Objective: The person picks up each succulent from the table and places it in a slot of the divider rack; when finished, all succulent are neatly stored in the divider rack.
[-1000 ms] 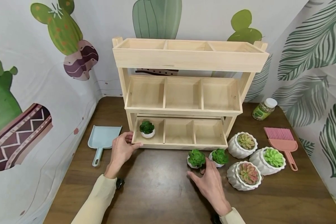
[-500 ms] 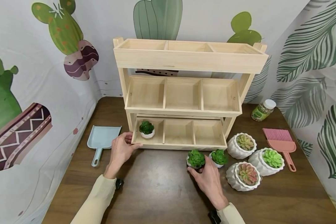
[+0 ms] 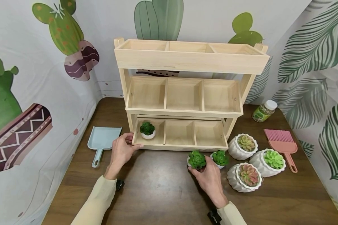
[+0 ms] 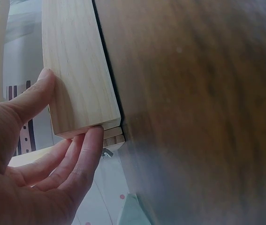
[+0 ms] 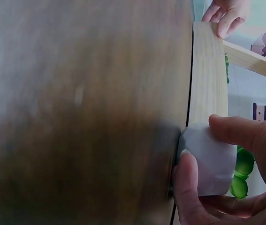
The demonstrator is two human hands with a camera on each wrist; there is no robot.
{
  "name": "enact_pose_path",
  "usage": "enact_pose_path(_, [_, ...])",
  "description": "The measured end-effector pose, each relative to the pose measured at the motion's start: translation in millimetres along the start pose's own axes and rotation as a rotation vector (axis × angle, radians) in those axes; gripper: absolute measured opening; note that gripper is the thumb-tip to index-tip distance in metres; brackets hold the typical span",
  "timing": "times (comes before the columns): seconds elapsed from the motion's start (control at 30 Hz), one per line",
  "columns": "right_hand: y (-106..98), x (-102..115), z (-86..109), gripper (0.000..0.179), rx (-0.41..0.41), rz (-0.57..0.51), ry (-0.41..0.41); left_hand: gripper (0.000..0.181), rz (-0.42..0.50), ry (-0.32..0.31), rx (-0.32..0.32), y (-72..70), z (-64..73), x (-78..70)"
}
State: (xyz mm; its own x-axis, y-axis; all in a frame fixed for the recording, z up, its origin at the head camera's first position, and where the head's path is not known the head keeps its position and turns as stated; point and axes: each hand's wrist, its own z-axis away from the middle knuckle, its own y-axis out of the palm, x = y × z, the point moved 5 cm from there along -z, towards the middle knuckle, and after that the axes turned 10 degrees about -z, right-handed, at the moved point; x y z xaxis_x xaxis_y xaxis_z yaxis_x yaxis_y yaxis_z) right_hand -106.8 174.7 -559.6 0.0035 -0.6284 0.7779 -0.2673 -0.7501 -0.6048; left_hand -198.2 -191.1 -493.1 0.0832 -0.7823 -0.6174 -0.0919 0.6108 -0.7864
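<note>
A three-tier wooden plant shelf stands against the back wall. My left hand holds the left front corner of its bottom tray, thumb on the front board and fingers against the end. My right hand pinches a small green potted succulent in front of the tray. In the right wrist view, thumb and fingers hold its white pot, its leaves partly hidden. A second small potted succulent stands just right of it. Another small potted plant sits in the bottom tray's left compartment.
Three larger white ribbed pots with yellowish, bright green and reddish succulents stand at right. Behind are a pink brush and dustpan and a white-capped jar. A light blue dustpan lies left of the shelf.
My right hand's thumb and fingers have closed in on the small potted succulent, which has shifted very slightly. The left hand stays at the shelf corner.
</note>
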Motion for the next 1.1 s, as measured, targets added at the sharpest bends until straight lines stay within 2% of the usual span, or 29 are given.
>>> enact_pose_path(0.17, [-2.9,6.2,1.4,0.059,-0.014,-0.015,0.003,0.06,0.0,0.003,-0.001,-0.1,0.3,-0.3])
enact_pose_path(0.43, [-21.5,45.7,5.6,0.051,-0.005,-0.007,0.017,0.061,-0.001,-0.004,0.006,-0.6,0.7,-0.7])
enact_pose_path(0.6, [-27.4,58.9,6.6,0.048,0.02,0.002,0.056,0.062,-0.001,-0.008,0.009,-0.8,0.5,-0.9])
enact_pose_path(0.83, [-33.7,67.4,4.3,0.048,-0.033,-0.019,-0.027,0.062,-0.003,-0.01,0.01,-0.8,-0.1,-1.1])
enact_pose_path(1.1, [-41.2,81.5,-3.4,0.051,-0.057,-0.028,-0.096,0.062,-0.013,-0.006,0.012,-0.8,0.0,-1.0])
